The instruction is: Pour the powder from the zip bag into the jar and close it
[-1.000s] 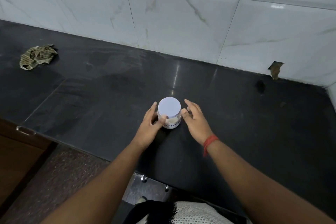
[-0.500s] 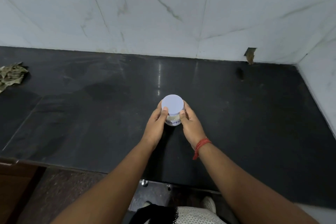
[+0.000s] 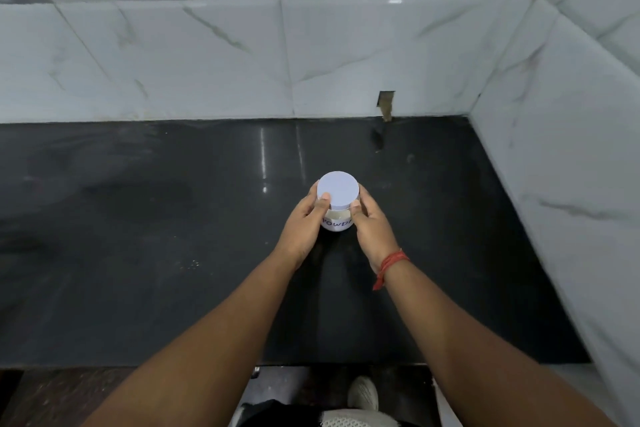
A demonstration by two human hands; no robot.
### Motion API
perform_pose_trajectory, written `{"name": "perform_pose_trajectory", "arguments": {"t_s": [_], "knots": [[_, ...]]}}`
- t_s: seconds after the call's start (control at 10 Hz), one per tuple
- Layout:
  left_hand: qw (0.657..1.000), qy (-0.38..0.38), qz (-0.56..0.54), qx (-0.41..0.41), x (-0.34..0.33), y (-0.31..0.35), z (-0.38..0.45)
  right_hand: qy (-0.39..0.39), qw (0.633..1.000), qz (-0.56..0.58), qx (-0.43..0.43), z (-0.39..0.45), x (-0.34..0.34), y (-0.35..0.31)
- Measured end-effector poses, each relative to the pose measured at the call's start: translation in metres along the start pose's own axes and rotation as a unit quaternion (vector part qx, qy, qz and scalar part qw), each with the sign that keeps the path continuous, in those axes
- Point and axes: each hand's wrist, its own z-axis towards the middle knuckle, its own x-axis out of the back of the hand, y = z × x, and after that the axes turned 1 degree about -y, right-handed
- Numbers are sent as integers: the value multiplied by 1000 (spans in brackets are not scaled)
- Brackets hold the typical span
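Note:
A small clear jar [image 3: 335,222] with a handwritten white label stands upright on the black counter [image 3: 156,253]. A pale blue round lid [image 3: 338,190] sits on top of it. My left hand [image 3: 304,222] grips the jar from the left, thumb against the lid's rim. My right hand [image 3: 373,225] grips it from the right, thumb at the lid's lower edge. Pale powder shows through the jar wall under the lid. No zip bag is in view.
White marble-look tiled walls rise behind [image 3: 311,45] and at the right [image 3: 571,184], meeting in a corner. A small chipped gap [image 3: 386,106] sits at the wall's base. A few white specks [image 3: 192,263] lie on the counter left of my arms.
Both hands closed in from beside the jar and now grip it. The view swung right, so the crumpled cloth at the far left left the frame.

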Motion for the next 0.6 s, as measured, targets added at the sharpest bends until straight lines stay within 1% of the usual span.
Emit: {"name": "perform_pose_trajectory", "arguments": {"t_s": [0.2, 0.4, 0.5, 0.6], "knots": [[1000, 8, 5, 19, -28, 1, 14, -3, 1000, 11, -11, 14, 27, -1], [1000, 10, -1, 23, -31, -3, 16, -11, 1000, 9, -7, 16, 31, 4], [999, 8, 16, 28, -29, -1, 14, -21, 1000, -4, -7, 15, 33, 7], [1000, 9, 20, 10, -30, 2, 15, -2, 1000, -19, -6, 18, 35, 8]]}}
